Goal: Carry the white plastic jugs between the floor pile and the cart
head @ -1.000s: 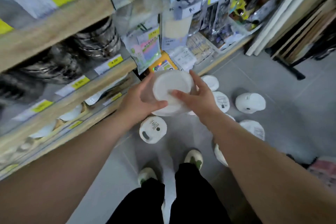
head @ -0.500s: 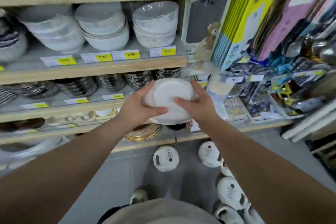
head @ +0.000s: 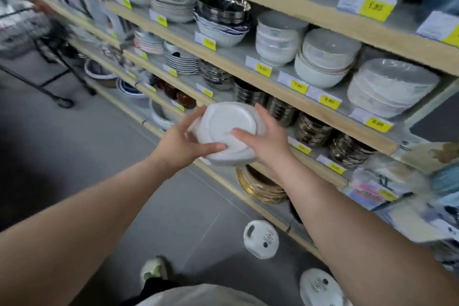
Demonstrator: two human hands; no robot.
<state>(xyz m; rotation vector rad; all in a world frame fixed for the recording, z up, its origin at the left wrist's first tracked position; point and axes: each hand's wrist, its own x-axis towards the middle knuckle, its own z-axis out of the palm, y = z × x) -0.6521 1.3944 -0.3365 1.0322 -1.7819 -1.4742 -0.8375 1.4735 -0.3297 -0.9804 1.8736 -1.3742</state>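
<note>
A small stack of white bowls [head: 224, 126], bottoms toward me, is held between both hands in front of the shelving. My left hand [head: 182, 143] grips its left side, thumb across the lower rim. My right hand [head: 264, 140] grips its right side, thumb lying on the white base. Right behind the stack are shelves of stacked metal bowls [head: 311, 129] and, below my right wrist, gold-rimmed plates [head: 260, 187].
Wooden shelves [head: 273, 84] with yellow price tags hold white bowl stacks [head: 323, 62], plates and dark bowls. White pots [head: 260, 238] stand upside down on the grey floor by my shoe [head: 154, 269]. A black wire rack [head: 37, 32] stands at far left.
My view has swung up and to the left along the shelves. Both hands keep the same hold on the white bowls, which now sit level with the metal-bowl shelf.
</note>
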